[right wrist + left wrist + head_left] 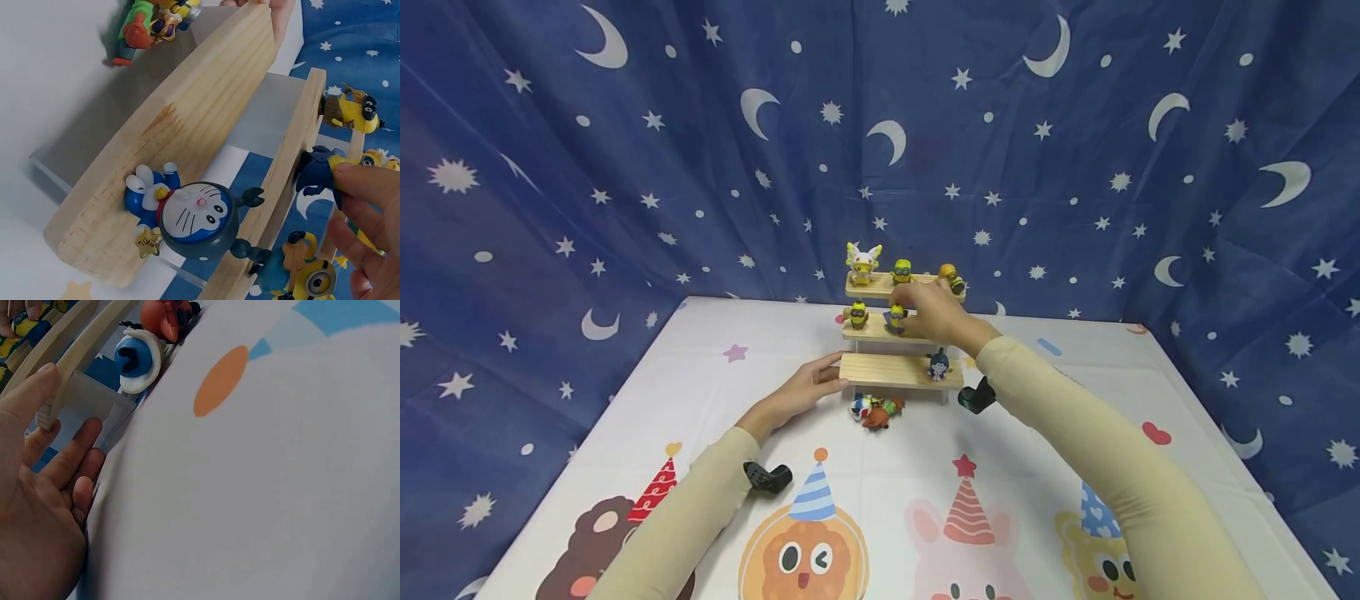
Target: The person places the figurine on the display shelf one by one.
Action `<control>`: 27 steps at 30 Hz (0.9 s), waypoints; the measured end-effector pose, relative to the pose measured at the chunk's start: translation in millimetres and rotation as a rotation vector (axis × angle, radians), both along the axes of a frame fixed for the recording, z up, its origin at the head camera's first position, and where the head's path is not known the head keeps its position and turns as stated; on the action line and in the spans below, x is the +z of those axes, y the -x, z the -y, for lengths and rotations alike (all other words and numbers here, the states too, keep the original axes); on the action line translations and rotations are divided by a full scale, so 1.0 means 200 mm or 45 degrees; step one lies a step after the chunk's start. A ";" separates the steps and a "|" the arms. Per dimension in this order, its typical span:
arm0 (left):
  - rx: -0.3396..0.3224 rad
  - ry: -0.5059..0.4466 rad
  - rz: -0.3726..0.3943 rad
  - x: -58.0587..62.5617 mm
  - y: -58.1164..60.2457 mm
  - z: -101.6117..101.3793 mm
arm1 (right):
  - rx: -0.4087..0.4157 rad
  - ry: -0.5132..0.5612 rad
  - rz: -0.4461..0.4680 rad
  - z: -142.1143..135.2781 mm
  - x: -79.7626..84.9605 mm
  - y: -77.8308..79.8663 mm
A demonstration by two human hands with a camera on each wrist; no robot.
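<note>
A three-tier wooden display stand (880,368) holds small figures. At its left end my left hand (801,390) grips the lowest board between thumb and finger, as the left wrist view shows. My right hand (934,312) reaches over the middle board and pinches a yellow minion figure in dark blue (319,170). Left of it stands another minion (857,314); a minion with a guitar (306,269) is to its right. A Doraemon figure (194,219) stands at the lowest board's right end, holding a gold star.
The top board carries a white-hooded yellow figure (862,263), a minion (902,271) and an orange-and-yellow figure (952,277). Several figures (876,412) lie on the printed white tablecloth (895,475) before the stand. A blue starry curtain (820,183) hangs behind.
</note>
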State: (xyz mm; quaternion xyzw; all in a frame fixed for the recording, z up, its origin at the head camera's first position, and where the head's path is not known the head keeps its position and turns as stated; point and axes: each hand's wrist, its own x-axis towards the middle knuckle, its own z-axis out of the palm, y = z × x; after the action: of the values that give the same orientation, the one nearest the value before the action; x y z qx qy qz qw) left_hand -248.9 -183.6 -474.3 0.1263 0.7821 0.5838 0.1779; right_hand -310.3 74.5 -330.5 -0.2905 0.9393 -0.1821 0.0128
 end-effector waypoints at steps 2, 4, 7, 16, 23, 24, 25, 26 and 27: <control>-0.003 0.001 -0.002 0.00 0.00 0.00 | 0.013 0.002 -0.004 0.00 0.00 0.00; -0.001 0.000 0.000 0.00 0.00 0.00 | 0.026 0.002 -0.009 0.00 0.00 0.00; 0.000 0.010 0.000 0.01 0.00 0.00 | 0.039 0.001 -0.001 -0.01 -0.01 0.00; 0.007 0.013 0.002 0.01 0.00 -0.01 | 0.049 0.005 0.014 -0.01 -0.01 0.00; 0.003 0.008 0.004 0.02 -0.01 -0.01 | 0.052 -0.003 0.005 -0.01 0.00 0.00; 0.004 0.007 0.002 0.02 -0.01 -0.01 | 0.054 0.002 0.005 -0.01 0.00 0.00; 0.005 0.006 0.001 0.01 -0.01 -0.01 | 0.056 0.002 0.004 -0.01 0.00 0.00; 0.007 0.006 0.000 0.01 -0.01 -0.01 | 0.057 0.008 0.008 -0.02 0.00 -0.01; 0.008 0.006 0.001 0.01 -0.01 -0.01 | 0.055 0.015 0.009 -0.02 0.00 -0.01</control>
State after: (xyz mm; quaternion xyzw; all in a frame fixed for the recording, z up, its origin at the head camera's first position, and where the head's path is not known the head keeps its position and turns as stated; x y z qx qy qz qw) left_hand -246.4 -181.7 -472.0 0.1231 0.7837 0.5825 0.1768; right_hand -307.7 78.8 -329.5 -0.3100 0.9317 -0.1885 0.0183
